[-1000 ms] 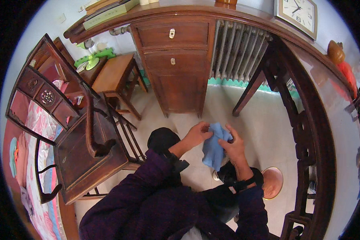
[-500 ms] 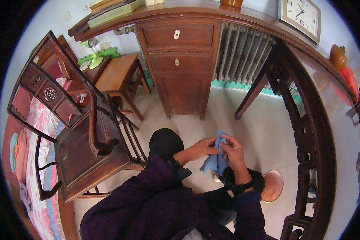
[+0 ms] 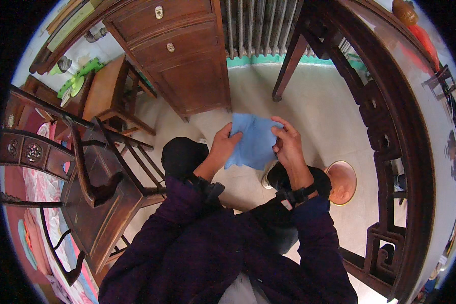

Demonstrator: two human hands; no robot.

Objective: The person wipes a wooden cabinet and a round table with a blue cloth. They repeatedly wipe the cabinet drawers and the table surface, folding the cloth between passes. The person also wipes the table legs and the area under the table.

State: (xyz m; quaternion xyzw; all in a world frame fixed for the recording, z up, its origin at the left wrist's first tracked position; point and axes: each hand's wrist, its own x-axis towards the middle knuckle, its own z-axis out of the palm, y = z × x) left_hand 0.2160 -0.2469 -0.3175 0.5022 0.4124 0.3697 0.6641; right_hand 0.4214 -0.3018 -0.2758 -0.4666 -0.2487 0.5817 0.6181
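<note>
A light blue cloth (image 3: 251, 142) is spread fairly flat between my hands, above my knees. My left hand (image 3: 223, 147) grips its left edge, thumb on top. My right hand (image 3: 289, 147) pinches its right edge, with fingers curled at the upper corner. Both wrists wear black straps. Below and beside my right knee, a round pinkish basin (image 3: 347, 178) stands on the floor.
A dark wooden armchair (image 3: 93, 207) is at my left, near a bed with floral covers. Ahead are a wooden stool (image 3: 100, 96), a cabinet with drawers (image 3: 182, 76) and a radiator (image 3: 261, 28). A carved dark wooden frame (image 3: 415, 152) runs along my right.
The cloth has gone from bunched and hanging to spread out. My hands have moved apart. The view has tipped, so the furniture sits higher and farther left in the picture.
</note>
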